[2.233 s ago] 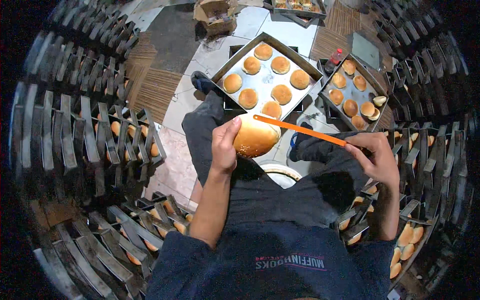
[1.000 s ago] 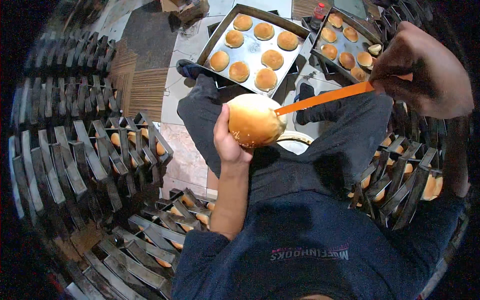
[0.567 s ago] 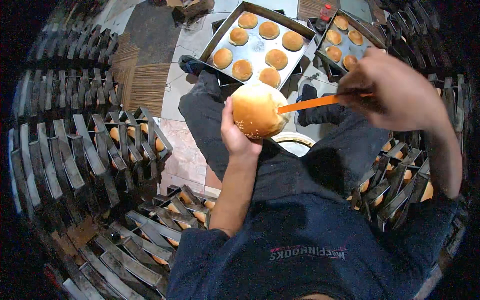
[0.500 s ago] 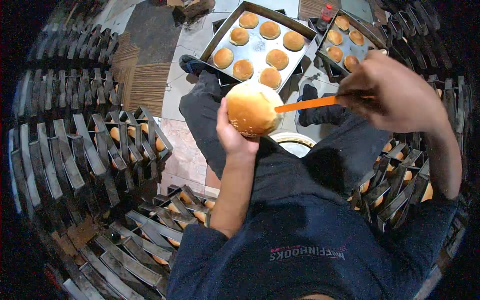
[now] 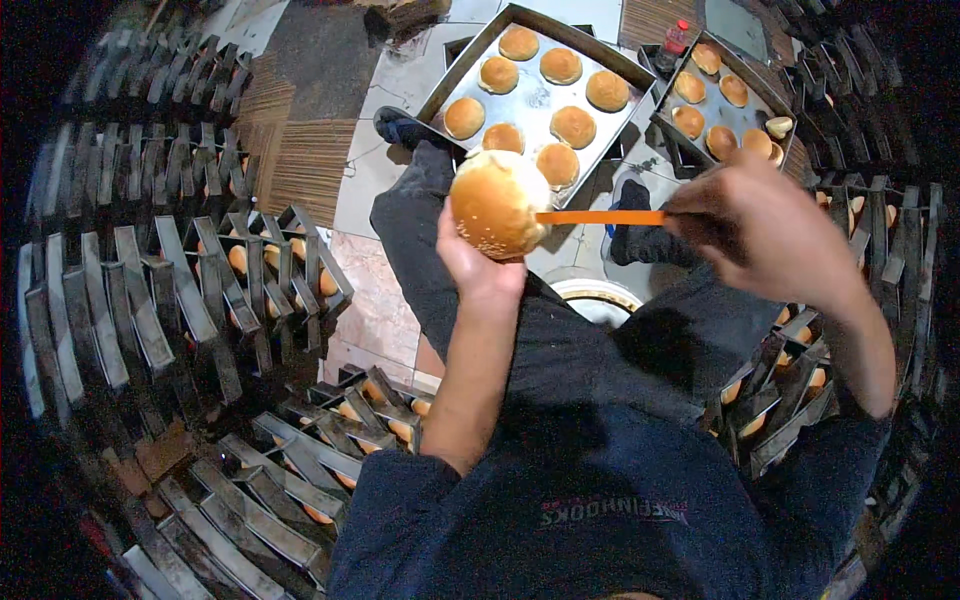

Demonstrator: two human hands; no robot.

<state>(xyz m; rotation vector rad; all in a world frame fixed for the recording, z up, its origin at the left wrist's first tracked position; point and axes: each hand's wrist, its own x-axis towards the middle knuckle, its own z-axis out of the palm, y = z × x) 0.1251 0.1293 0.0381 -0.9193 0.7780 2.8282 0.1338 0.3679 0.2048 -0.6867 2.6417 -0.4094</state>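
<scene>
My left hand (image 5: 470,255) cradles a large golden sesame-topped bun (image 5: 495,200) from below and the left, above my lap. My right hand (image 5: 760,230), slightly blurred, grips a long, thin orange blade (image 5: 610,217) held level, its far end at the bun's right side; whether the tip is inside the bun is unclear. Just beyond the bun lies a square metal tray (image 5: 632,65) of several round buns (image 5: 573,126), with a smaller tray (image 5: 758,100) of buns to its right.
Metal trays stacked in staggered piles (image 5: 130,290) surround me on both sides, with buns inside. A red-capped bottle (image 5: 674,45) stands between the two bun trays. A white round rim (image 5: 600,290) shows between my legs. Dark cardboard (image 5: 400,20) lies at the back.
Over two seconds my right hand rose from the lower right, then came down leftward, bringing the blade from across the bun's top to its side. The bun has shifted slightly upward lately.
</scene>
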